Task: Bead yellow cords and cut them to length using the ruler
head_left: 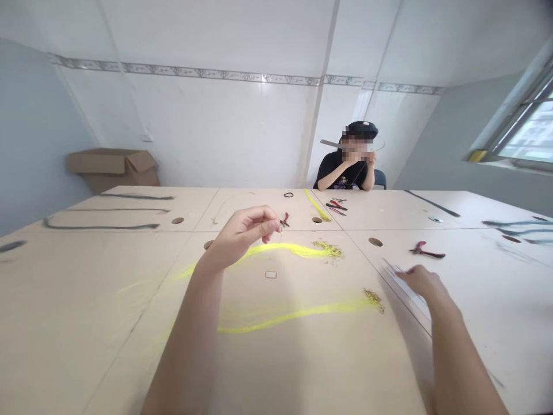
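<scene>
Yellow wire bundles (298, 314), unlabelled

No readable text, no label, no brand, no number, no sign on the table, wall, box or tools

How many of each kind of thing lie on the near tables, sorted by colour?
Yellow strand bundles: 2, one by the left hand, one nearer.
Red-handled pliers: 1, beyond the right hand.
Small red-edged square: 1.
Total: 4
</scene>
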Demonstrator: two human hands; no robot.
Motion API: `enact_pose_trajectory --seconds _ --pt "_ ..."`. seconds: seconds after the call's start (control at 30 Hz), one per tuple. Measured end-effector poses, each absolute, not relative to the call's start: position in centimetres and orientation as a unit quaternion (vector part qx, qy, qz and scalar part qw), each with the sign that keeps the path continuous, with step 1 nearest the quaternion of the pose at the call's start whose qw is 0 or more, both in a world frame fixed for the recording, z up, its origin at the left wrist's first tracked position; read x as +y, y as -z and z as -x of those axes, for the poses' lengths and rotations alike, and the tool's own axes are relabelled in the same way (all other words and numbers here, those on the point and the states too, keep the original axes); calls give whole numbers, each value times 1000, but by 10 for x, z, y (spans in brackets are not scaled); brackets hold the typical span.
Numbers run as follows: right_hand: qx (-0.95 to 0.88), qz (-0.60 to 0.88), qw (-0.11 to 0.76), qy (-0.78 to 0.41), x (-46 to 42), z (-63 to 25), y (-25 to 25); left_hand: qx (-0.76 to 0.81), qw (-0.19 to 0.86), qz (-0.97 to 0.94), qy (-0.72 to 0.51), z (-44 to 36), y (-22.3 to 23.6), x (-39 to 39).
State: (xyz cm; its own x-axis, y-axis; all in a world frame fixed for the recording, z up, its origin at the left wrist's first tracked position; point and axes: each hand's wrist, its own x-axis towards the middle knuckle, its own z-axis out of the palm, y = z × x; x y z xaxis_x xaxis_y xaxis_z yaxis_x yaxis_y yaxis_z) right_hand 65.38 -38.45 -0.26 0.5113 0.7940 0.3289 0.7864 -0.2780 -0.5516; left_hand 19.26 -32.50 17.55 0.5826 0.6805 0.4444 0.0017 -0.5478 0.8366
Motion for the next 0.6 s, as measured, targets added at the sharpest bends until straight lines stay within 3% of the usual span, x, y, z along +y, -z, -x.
enact_pose_trajectory --seconds 0.1,0.2,0.37,0.6 --pt "-558 734 384 -55 -376 -597 -38 197 433 -769 -428 -191 -176 -324" --pt "-723 510 428 -184 -376 -518 -93 167 463 -746 -449 -191 -175 -324" --pt "-783 291 548 -41 -377 -418 -151 130 502 -725 -454 -193 -175 -328" --pt "-761 174 622 -58 -361 -389 -145 122 531 -710 -445 -198 -171 -330"
